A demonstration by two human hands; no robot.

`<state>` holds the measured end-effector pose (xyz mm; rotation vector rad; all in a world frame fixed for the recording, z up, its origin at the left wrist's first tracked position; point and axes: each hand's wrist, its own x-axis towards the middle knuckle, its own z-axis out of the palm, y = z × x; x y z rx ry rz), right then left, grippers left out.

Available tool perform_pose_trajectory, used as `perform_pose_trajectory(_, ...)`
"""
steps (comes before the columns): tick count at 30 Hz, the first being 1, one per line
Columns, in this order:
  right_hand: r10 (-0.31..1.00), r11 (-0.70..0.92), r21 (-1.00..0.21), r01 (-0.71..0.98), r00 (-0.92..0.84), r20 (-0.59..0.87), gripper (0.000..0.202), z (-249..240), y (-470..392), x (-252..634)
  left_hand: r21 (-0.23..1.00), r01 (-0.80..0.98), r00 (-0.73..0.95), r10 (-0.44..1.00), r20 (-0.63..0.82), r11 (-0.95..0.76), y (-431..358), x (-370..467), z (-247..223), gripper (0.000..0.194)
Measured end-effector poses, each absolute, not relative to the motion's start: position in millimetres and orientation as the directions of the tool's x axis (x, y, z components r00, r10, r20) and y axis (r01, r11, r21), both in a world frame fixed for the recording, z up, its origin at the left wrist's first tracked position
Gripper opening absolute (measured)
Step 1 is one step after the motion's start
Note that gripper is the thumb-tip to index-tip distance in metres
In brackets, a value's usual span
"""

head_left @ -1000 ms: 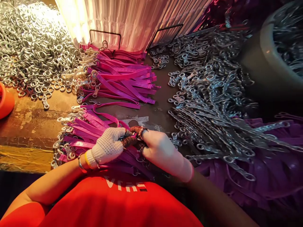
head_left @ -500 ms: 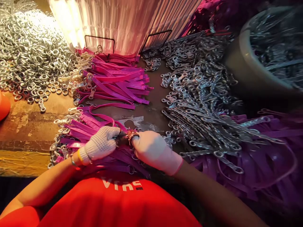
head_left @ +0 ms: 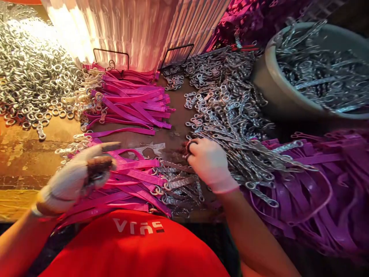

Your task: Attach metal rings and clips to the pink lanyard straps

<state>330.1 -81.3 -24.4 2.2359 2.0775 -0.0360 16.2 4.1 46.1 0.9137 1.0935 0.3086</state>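
My left hand (head_left: 76,179), in a white dotted glove with dark fingertips, hovers blurred over the left end of a heap of pink straps (head_left: 129,165). Its thumb and fingers are apart, and I make out nothing held in it. My right hand (head_left: 209,161), in a pale glove, is beside the left edge of a pile of twisted metal links (head_left: 230,115). Its fingers are curled together with a black band (head_left: 189,148) round one; the tips are smeared, and what they pinch is hidden. Chains (head_left: 184,182) hang from rings at the near straps' right ends.
Loose metal rings (head_left: 37,73) are heaped at the left. Another pink strap bundle (head_left: 132,100) lies farther back, before a ribbed translucent panel (head_left: 123,30). At right stands a bucket (head_left: 273,84) of metal pieces, with purple straps (head_left: 317,192) below it.
My hands have parted from the middle of the near straps. The left has moved left and its fingers have spread; the right has moved right to the metal pile. The view has shifted slightly.
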Motion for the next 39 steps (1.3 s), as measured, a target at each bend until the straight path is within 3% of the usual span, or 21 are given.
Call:
perform_pose_trajectory(3, 0.972, -0.159, 0.264, 0.951, 0.198, -0.126, 0.029, -47.2, -52.8, 348.4, 0.522, -0.033, 0.681, 0.401, -0.612, 0.852, -3.6, 52.2, 20.7, 0.052)
perform_pose_trajectory(6, 0.963, -0.209, 0.249, 0.946, 0.244, -0.119, 0.031, -63.1, -38.7, 356.4, 0.327, -0.123, 0.805, 0.287, -0.519, 0.937, -5.1, 68.8, -5.0, 0.051)
perform_pose_trajectory(9, 0.959, -0.246, 0.237, 0.940, 0.271, -0.080, 0.023, -64.9, -37.7, 359.2, 0.269, -0.132, 0.854, 0.248, -0.458, 0.954, -6.5, 70.3, -19.8, 0.050)
perform_pose_trajectory(11, 0.960, -0.274, 0.141, 0.951, 0.280, -0.022, 0.023, -57.7, -42.2, 353.6, 0.304, -0.113, 0.837, 0.255, -0.484, 0.946, -7.7, 68.6, -21.3, 0.047)
perform_pose_trajectory(14, 0.976, -0.212, -0.335, 0.918, 0.219, -0.015, 0.029, -36.6, -55.1, 326.2, 0.377, -0.078, 0.795, 0.286, -0.535, 0.923, -9.7, 68.8, -14.9, 0.041)
perform_pose_trajectory(16, 0.994, -0.101, -0.640, 0.762, 0.098, -0.040, 0.028, -19.5, -64.4, 298.2, 0.412, -0.052, 0.800, 0.284, -0.528, 0.910, -11.9, 72.2, -10.1, 0.036)
perform_pose_trajectory(18, 0.999, -0.010, -0.767, 0.641, -0.022, -0.031, 0.026, -4.8, -70.6, 270.7, 0.441, -0.028, 0.805, 0.282, -0.521, 0.897, -15.2, 77.2, -8.1, 0.025)
perform_pose_trajectory(20, 0.992, 0.030, -0.827, 0.562, -0.117, -0.044, 0.027, 4.3, -72.9, 250.6, 0.457, -0.014, 0.802, 0.284, -0.526, 0.889, -19.1, 81.7, -9.0, 0.013)
perform_pose_trajectory(22, 0.974, -0.041, -0.883, 0.467, -0.178, -0.139, 0.030, 7.9, -72.9, 241.2, 0.452, -0.006, 0.810, 0.269, -0.521, 0.892, -22.1, 83.6, -11.1, 0.009)
perform_pose_trajectory(26, 0.953, -0.241, -0.912, 0.332, -0.097, -0.287, 0.033, 12.0, -72.4, 245.0, 0.433, 0.013, 0.826, 0.234, -0.512, 0.901, -20.1, 75.6, -10.9, 0.012)
perform_pose_trajectory(29, 0.971, -0.233, -0.903, 0.361, 0.036, -0.236, 0.030, 18.5, -71.5, 251.8, 0.480, 0.012, 0.761, 0.303, -0.574, 0.877, -15.3, 65.0, -9.0, 0.030)
perform_pose_trajectory(34, 0.972, -0.206, -0.888, 0.411, -0.019, -0.234, 0.021, 18.6, -69.7, 250.6, 0.682, 0.126, 0.708, 0.416, -0.571, 0.721, -16.2, 59.5, -12.5, 0.033)
perform_pose_trajectory(39, 0.991, -0.130, -0.851, 0.508, 0.040, -0.128, 0.026, 9.9, -76.8, 242.5, 0.713, 0.086, 0.727, 0.445, -0.522, 0.696, -20.6, 63.3, -11.9, 0.039)
